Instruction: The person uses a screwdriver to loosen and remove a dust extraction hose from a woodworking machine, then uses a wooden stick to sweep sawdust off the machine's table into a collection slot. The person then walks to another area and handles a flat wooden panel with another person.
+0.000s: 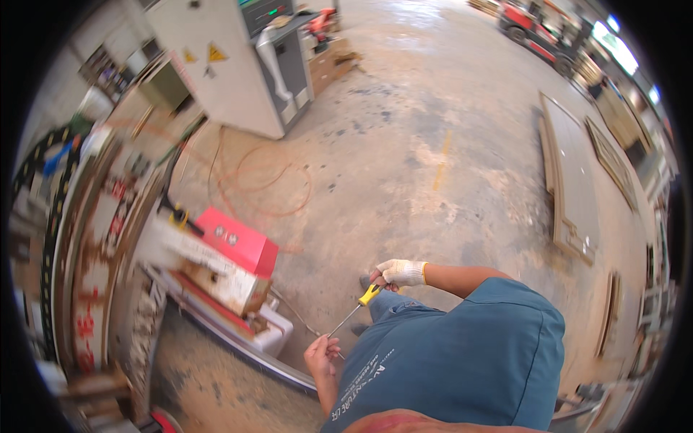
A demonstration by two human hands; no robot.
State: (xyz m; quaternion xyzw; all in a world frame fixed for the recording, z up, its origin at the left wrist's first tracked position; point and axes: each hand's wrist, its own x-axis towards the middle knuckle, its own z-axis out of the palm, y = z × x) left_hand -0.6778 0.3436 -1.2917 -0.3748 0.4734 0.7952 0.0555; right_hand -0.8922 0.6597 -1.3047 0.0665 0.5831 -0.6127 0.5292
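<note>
My right hand (399, 273), in a white knit work glove with bare fingertips, grips the yellow-and-black handle of a screwdriver (370, 294). The metal shaft slants down and left to my bare left hand (322, 354). There my fingers are closed around a thin hose or cord (296, 314) beside the screwdriver tip. It runs up and left toward the machine's edge, and a short thin piece shows on the other side of my hand. My fingers hide exactly how the tip meets it.
Left of my hands, a red-topped box-shaped unit (238, 241) sits on a machine with a curved rail (238, 338). Beyond stands a control cabinet (216, 65) with warning signs. An orange hose (265, 184) lies coiled on the floor. Panels (571, 178) are stacked right; a red forklift (536, 32) stands far back.
</note>
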